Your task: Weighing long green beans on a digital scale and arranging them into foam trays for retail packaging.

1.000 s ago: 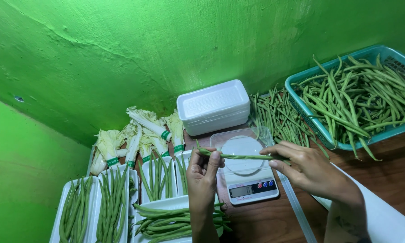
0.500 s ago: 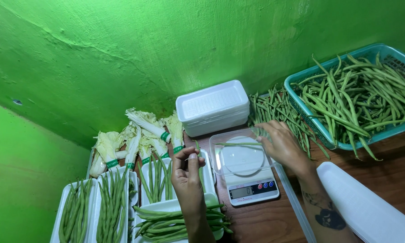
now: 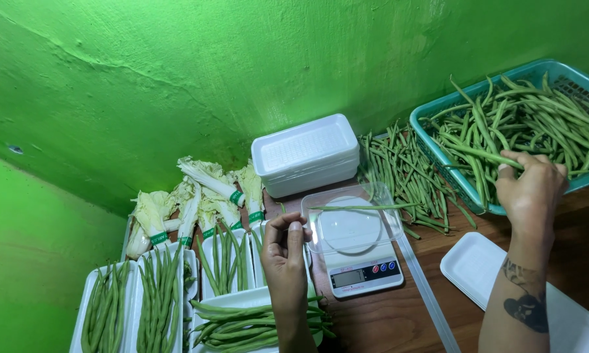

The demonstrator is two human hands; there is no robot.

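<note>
Reaching right hand (image 3: 528,189) into bean basket (image 3: 438,108)

grey scale screen (image 3: 348,277); green bands (image 3: 158,238) around cabbages; stacked white foam trays (image 3: 307,153)

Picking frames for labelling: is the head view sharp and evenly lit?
Head view: mostly sharp; the single bean on the scale reads clearly, the green wall tints everything, light is soft without hard shadows, and the clear tray shows faint glare.
</note>
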